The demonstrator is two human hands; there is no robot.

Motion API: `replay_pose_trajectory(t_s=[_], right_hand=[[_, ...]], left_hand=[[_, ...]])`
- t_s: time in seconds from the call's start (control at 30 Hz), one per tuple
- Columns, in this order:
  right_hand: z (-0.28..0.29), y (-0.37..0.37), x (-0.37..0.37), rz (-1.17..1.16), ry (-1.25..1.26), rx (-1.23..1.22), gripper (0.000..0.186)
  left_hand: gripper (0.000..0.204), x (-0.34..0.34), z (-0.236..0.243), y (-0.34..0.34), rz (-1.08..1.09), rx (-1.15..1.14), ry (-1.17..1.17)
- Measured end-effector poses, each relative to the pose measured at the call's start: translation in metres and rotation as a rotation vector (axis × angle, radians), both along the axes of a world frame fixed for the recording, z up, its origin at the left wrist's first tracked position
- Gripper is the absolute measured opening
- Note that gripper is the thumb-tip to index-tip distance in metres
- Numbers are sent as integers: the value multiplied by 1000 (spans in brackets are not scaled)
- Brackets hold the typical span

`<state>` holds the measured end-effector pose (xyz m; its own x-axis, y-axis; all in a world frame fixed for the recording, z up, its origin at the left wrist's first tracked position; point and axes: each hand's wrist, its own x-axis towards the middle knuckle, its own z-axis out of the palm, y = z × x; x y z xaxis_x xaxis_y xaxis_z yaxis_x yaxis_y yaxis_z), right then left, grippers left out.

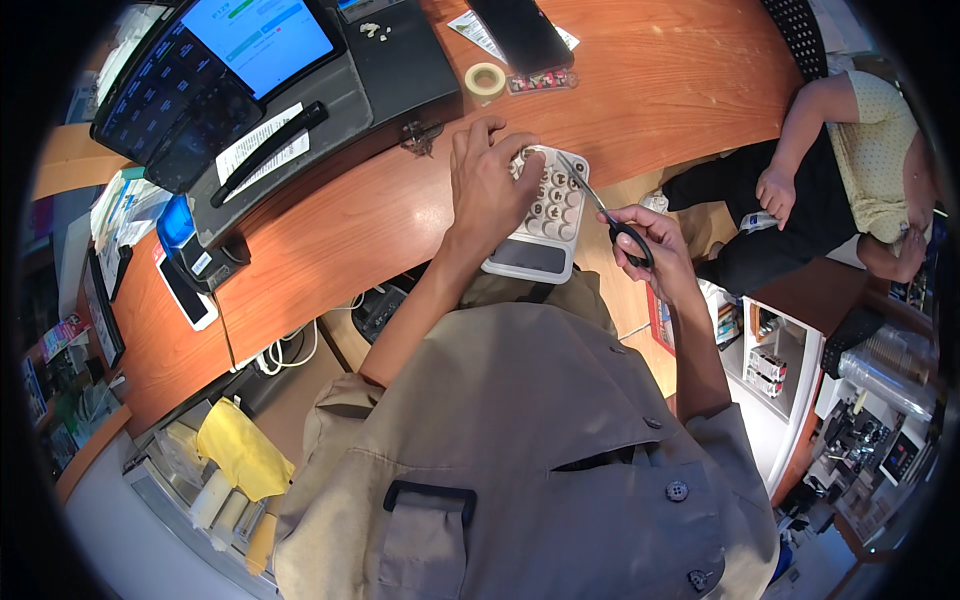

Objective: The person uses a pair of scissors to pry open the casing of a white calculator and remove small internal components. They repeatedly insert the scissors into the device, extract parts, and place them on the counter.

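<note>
Head view: At the worktop's near edge, the L hand, fingers part-curled, lay over the L side of a white calculator w/ round keys; can't tell if it gripped. The R hand, closed round black-handled scissors, held blades over the keys. Tape roll lay nr. Another person was at far R.

- Lettering glowing across the blue-and-white, black-framed screen!
- Printed lines down the white paper slip!
- And symbols marking the round-keyed white plastic calculator!
</note>
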<state>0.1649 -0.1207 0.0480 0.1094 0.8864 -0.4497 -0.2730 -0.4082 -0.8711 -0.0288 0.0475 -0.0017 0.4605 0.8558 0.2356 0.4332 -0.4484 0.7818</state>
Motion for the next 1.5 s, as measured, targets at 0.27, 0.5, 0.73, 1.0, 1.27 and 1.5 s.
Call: replay_pose_trajectory(t_s=[0.27,0.5,0.73,1.0,1.27,1.5], right_hand=[[1,8,1,42,-115,-37,34],[0,16,1,64,-196,-13,31],[3,21,0,73,-241,-31,31],[2,19,0,124,-408,-10,32],[-8,18,7,55,-222,-20,32],[9,36,58,205,-144,-54,34]], left_hand=[[26,-1,-1,2,-17,12,-9],[25,-2,-2,1,-21,16,-12],[24,0,-3,0,3,46,-12],[24,0,-3,0,0,30,-9],[24,0,-4,0,3,42,-13],[27,-1,-4,-1,7,33,6]])
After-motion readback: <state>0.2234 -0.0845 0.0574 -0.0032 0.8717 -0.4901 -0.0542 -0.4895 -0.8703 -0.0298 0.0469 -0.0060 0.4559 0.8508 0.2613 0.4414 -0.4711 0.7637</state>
